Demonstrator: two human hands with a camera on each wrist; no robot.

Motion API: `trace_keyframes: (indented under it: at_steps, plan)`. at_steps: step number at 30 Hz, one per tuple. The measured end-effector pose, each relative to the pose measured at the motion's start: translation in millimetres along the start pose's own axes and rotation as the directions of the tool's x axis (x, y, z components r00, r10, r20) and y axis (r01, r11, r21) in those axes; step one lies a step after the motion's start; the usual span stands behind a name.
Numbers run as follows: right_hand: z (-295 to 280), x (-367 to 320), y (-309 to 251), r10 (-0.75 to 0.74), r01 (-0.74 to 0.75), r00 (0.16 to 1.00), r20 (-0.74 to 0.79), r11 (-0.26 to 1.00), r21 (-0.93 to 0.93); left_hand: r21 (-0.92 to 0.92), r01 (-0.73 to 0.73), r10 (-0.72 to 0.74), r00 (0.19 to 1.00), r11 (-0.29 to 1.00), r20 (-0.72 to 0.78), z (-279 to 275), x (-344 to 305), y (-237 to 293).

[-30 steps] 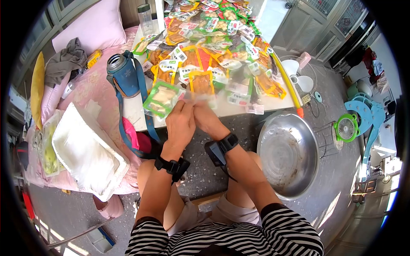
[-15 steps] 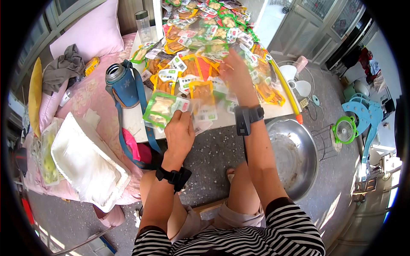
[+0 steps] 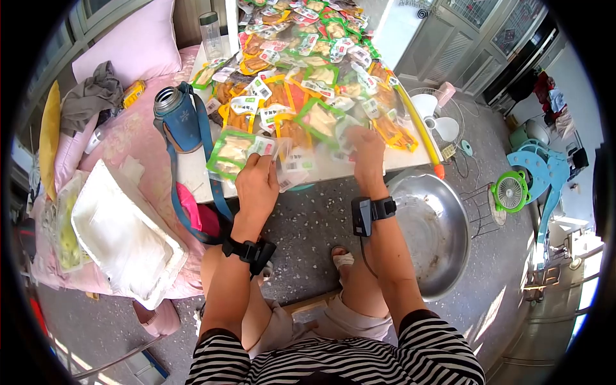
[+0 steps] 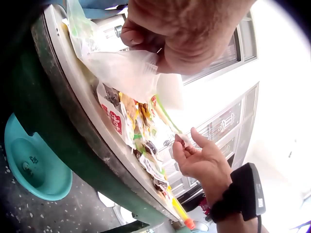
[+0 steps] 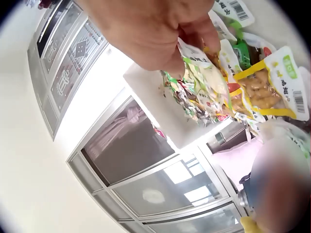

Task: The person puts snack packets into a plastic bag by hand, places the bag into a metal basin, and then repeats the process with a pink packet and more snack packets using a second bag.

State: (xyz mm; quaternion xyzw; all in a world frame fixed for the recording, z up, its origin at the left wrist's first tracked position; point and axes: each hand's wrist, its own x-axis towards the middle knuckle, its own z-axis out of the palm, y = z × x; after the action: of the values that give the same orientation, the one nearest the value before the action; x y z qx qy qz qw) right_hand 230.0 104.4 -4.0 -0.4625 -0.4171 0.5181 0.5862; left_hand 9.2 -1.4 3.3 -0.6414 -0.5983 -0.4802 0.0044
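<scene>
My left hand (image 3: 258,186) pinches the clear end of a green-edged snack packet (image 3: 231,153) with pale pieces inside, low over the table's front edge. In the left wrist view its thumb and fingers grip translucent plastic (image 4: 127,73). To the right, my right hand (image 3: 369,157) holds a second green-edged packet (image 3: 317,120) by one end, tilted above the pile. The right wrist view shows that packet (image 5: 206,80) hanging from the thumb and fingers. Around and behind both lies a heap of yellow- and green-edged packets (image 3: 277,93) on the white table (image 3: 192,173).
A blue flask (image 3: 176,122) with a strap stands at the table's left, near a clear bottle (image 3: 210,38). A yellow tube (image 3: 417,119) runs along the right edge. On the floor sits a metal basin (image 3: 427,237); a white foam box (image 3: 125,224) leans on the pink bed.
My right hand left the left hand, reached into the pile, and came back toward me with a green-edged packet. My left hand kept its packet nearly in place.
</scene>
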Motion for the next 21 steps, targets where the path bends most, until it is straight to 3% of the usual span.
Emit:
trace_keyframes:
  at_steps: [4, 7, 10, 14, 18, 21]
  plan:
    - [1, -20, -3, 0.026, -0.053, 0.984, -0.174, 0.987, -0.153, 0.005, -0.006, 0.005, 1.0, 1.0, 0.009, 0, -1, 0]
    - [-4, -27, -17, -0.053, 0.055, 0.998, 0.018, 0.989, -0.136, 0.003, -0.004, 0.004, 1.0, 1.0, 0.003, 0, -2, -1]
    - [-16, -17, -17, 0.148, -0.198, 0.965, 0.216, 0.953, 0.23, -0.01, 0.008, -0.008, 1.0, 1.0, -0.008, 1, -3, -2]
    - [-14, -20, -21, 0.178, -0.268, 0.933, 0.314, 0.924, 0.273, -0.01, 0.026, -0.026, 1.0, 1.0, -0.017, 2, -3, 1]
    - [-5, -26, -18, 0.185, -0.267, 0.88, 0.438, 0.954, 0.133, 0.004, 0.032, -0.031, 0.999, 0.999, -0.036, 2, -3, 1]
    - [5, -32, -7, 0.159, -0.244, 0.884, 0.44, 0.959, 0.142, 0.029, 0.014, -0.013, 0.999, 0.999, -0.033, 2, -3, 1]
